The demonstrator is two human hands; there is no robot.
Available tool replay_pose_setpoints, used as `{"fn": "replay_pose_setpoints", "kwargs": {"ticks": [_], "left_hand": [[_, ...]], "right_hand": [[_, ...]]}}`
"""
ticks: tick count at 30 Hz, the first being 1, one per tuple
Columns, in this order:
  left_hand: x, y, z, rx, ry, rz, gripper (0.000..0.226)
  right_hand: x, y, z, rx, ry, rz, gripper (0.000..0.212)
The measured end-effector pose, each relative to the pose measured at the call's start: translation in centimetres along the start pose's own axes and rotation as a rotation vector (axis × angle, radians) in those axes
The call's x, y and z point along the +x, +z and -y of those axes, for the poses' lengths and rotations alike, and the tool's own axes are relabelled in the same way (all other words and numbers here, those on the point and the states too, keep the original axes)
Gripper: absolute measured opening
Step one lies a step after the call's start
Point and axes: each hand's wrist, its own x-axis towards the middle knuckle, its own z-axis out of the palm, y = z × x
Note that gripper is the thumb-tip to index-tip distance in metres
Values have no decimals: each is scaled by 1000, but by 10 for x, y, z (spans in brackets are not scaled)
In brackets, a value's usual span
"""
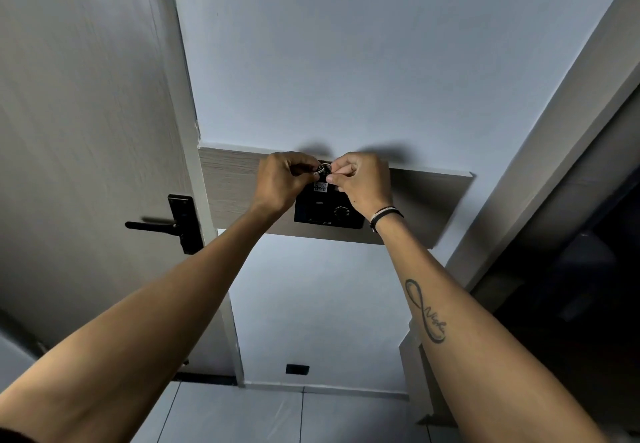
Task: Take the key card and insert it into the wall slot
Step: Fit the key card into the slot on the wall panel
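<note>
Pinching the key ring (322, 168) with both the left hand (282, 179) and right hand (360, 179), probably steadying the card (320, 186) that sits at the black wall slot (327, 212).

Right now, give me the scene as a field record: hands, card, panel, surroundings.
left hand: raised at the panel's top, fingers pinching a metal key ring
right hand: raised opposite, fingertips on the same ring
key card: dark, white label, just below the ring, at the top of the panel; whether it is seated cannot be told
wall panel: black, mounted on a wood-grain board
door handle: black, left of the board
</note>
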Motion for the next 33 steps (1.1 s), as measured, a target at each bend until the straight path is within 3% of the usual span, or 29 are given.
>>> {"fn": "replay_pose_setpoints", "kwargs": {"ticks": [18,33], "left_hand": [[-21,19,14,268,73,-70,11],[-23,7,8,275,25,6,19]], "right_hand": [[-15,10,-10,-196,1,20,12],[-15,12,-6,-276,-10,19,12]]}}
